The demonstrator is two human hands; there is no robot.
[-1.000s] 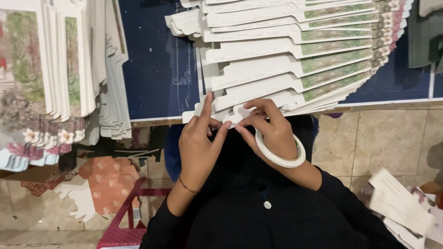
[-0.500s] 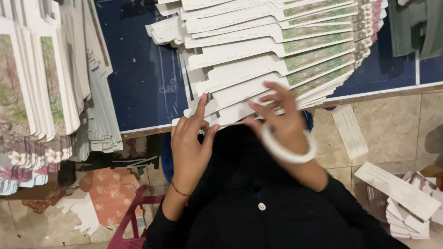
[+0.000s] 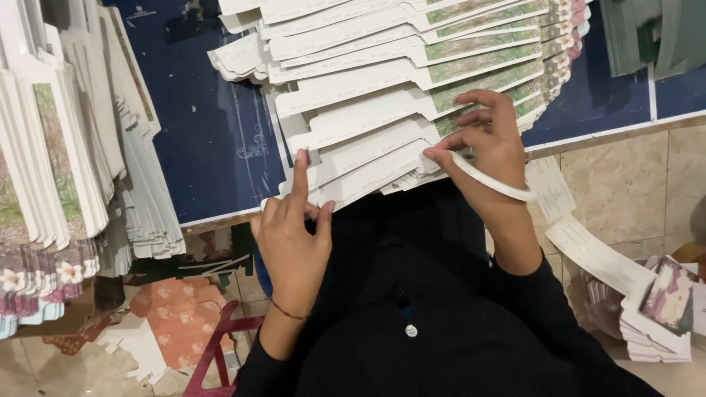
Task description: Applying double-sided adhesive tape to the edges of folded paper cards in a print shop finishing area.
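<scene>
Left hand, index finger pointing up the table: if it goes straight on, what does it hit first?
The left hand already has its index fingertip on the near edge of the fanned white card blanks. Straight on, it would slide further onto that stack, probably the next overlapping card; depth is unclear.

A fanned stack of flat card blanks [image 3: 382, 88] lies on the tabletop [image 3: 213, 140], overhanging its near edge. Left of the fan, another stack of blanks [image 3: 66, 154] lies along the tabletop's left side. The left hand [image 3: 294, 235] touches the fan's near left corner; the right hand [image 3: 489, 143] rests on the fan's near right part, with a tape roll [image 3: 489, 176] round it. Right of the fan, below the tabletop, loose cards [image 3: 647, 309] lie on the floor [image 3: 632, 176].
</scene>
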